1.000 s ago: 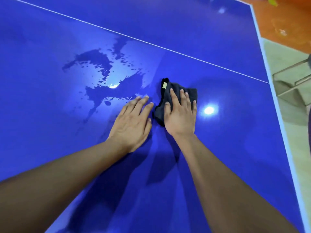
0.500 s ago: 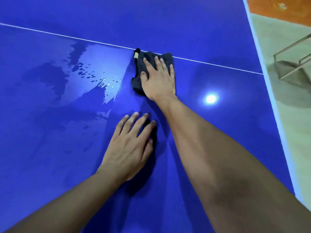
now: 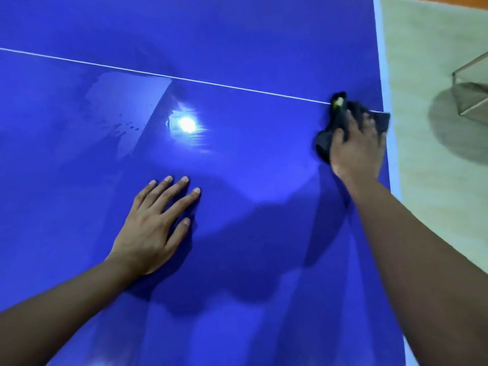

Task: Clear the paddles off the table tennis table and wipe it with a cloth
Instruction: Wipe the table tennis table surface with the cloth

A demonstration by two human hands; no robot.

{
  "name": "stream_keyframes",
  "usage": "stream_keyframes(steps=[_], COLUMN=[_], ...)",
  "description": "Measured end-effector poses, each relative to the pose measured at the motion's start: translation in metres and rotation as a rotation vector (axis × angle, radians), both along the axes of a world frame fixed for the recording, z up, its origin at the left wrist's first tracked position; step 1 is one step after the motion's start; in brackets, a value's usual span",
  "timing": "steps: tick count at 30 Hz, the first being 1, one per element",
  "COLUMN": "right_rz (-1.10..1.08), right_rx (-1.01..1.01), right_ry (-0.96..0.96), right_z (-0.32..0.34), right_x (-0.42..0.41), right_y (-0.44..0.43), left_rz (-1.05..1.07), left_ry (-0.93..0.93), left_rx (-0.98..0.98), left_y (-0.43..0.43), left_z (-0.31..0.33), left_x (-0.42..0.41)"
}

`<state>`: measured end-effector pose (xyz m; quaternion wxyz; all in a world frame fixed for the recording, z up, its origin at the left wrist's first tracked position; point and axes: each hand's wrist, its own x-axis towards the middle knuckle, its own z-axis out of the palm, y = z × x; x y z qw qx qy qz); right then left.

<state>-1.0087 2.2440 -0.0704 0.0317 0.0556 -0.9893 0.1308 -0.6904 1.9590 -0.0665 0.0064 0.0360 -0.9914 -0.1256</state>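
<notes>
Filling most of the view is a glossy blue table tennis table (image 3: pixel 237 35), seen from above. A pale stone-coloured floor (image 3: pixel 427 48) runs down the right side, beyond the table's light border strip. Two bare forearms reach in from the bottom. The left hand (image 3: pixel 153 228) lies palm down on the bare blue surface near the middle, fingers straight and slightly spread, holding nothing. The right hand (image 3: pixel 356 149) is stretched out to the table's right edge and presses down on a crumpled dark grey cloth (image 3: pixel 324 143); its fingers lie over the cloth rather than curling round it, though motion blur softens them. The cloth sits on the table, its far corner touching a thin white line (image 3: pixel 211 83) that crosses the surface and its right side at the border strip. A pale wet smear (image 3: pixel 124 96) spreads just below the line on the left. A grey metal frame (image 3: pixel 472 85) stands on the floor at far right. A bright lamp reflection (image 3: pixel 187 124) glints beside the smear. A small yellowish tag (image 3: pixel 338 102) shows on the cloth's far corner.
</notes>
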Motion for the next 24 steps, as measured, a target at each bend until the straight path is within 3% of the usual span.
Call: stream_keyframes(steps=[4, 10, 14, 19, 24], right_rz=[-0.093, -0.154, 0.081, 0.419, 0.643], right_rx=[0.03, 0.005, 0.005, 0.051, 0.025], right_ry=[-0.044, -0.041, -0.003, 0.003, -0.009], right_z=[-0.002, -0.001, 0.0, 0.001, -0.002], right_x=[-0.003, -0.001, 0.02, 0.087, 0.149], right_y=[0.027, -0.027, -0.126, -0.252, -0.297], left_rz=[0.015, 0.016, 0.123, 0.208, 0.188], left_ry=[0.012, 0.045, 0.115, 0.07, 0.016], left_rx=[0.008, 0.016, 0.04, 0.062, 0.051], left_y=[0.001, 0.0, 0.012, 0.045, 0.056], left_z=[-0.001, 0.0, 0.003, 0.003, -0.001], left_x=[0.001, 0.003, 0.025, 0.074, 0.092])
